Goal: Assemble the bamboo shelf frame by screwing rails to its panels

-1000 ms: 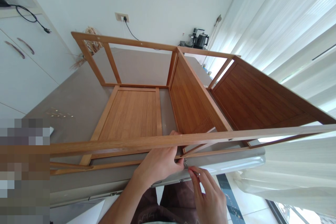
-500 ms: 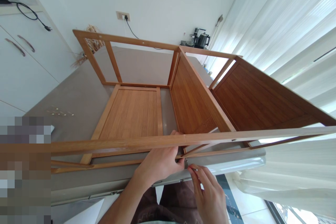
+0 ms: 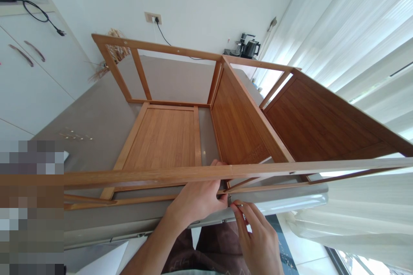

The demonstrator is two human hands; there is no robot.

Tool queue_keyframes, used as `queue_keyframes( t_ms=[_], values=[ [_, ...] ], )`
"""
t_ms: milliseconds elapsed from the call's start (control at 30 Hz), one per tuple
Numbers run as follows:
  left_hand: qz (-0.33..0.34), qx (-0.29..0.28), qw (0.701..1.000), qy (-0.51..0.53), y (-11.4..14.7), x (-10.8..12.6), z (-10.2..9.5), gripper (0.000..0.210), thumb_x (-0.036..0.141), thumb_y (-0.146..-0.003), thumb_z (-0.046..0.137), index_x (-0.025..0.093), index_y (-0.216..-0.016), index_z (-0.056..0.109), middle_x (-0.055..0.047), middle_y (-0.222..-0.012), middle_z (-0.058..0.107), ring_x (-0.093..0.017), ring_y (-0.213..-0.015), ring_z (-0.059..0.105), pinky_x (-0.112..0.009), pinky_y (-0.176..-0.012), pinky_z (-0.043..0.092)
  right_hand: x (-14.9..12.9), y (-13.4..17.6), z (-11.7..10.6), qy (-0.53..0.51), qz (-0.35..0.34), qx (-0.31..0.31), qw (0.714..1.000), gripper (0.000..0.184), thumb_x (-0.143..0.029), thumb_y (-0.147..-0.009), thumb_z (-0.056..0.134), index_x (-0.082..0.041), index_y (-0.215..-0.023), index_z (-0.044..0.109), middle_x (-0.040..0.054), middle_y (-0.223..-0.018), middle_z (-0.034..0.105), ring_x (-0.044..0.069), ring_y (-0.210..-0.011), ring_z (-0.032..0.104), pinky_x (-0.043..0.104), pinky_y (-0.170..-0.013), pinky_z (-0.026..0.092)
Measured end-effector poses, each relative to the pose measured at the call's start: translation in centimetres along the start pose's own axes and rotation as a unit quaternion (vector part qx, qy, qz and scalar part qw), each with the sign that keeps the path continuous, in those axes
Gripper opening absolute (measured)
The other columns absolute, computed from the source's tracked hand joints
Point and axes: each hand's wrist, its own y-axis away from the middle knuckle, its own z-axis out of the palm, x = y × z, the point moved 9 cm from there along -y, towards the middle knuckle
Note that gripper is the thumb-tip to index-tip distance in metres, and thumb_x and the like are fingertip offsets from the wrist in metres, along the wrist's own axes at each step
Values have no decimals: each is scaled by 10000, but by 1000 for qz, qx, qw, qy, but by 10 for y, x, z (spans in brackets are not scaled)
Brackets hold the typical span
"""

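Note:
A wooden shelf frame (image 3: 180, 175) with slatted side rails lies on its side on the table, and a wood panel (image 3: 240, 124) stands upright across its middle. My left hand (image 3: 196, 200) reaches through the near side, fingers wrapped around the frame where this panel meets the lower rail (image 3: 271, 187). Just right of it, my right hand (image 3: 256, 227) pinches a small, thin metal hex key (image 3: 229, 200) at the outer face of that joint. Its tip against the wood is too small to make out.
Another wood panel (image 3: 163, 137) lies inside the frame's left half. Several small metal fasteners (image 3: 75, 135) are scattered on the grey table (image 3: 97, 116) at left. A kettle (image 3: 251, 48) stands at the back, near white curtains (image 3: 348, 30).
The view has shifted slightly. My right fingers have turned a little around the hex key, while my left hand keeps its hold on the frame.

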Motion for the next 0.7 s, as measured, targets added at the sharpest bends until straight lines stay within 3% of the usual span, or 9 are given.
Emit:
queue_keyframes(
  t_ms=[167,533,700],
  values=[
    [-3,-6,1000,4,0,1,-2,358,207,-805,590,237,-1149,499,-59,-1230,565,-218,-1009,617,-262,-731,469,-4,-2,-4,-3,3,22,1000,268,-370,-1014,480,-247,-967,713,45,-869,706,144,-732,686,219,-710,560],
    [-9,-19,1000,1,-1,0,0,343,203,-802,605,240,-1122,489,-61,-1229,556,-222,-1016,618,-278,-782,477,-8,-2,3,22,-66,-27,997,210,-229,-1011,465,-227,-1014,675,55,-883,684,158,-805,692,231,-739,548],
    [-2,-6,1000,6,0,2,-3,340,205,-808,596,248,-1129,493,-52,-1209,569,-212,-981,619,-270,-748,469,6,-1,2,-17,33,-21,999,248,-312,-1022,453,-239,-949,679,44,-888,691,145,-767,677,204,-671,522]
  ],
)
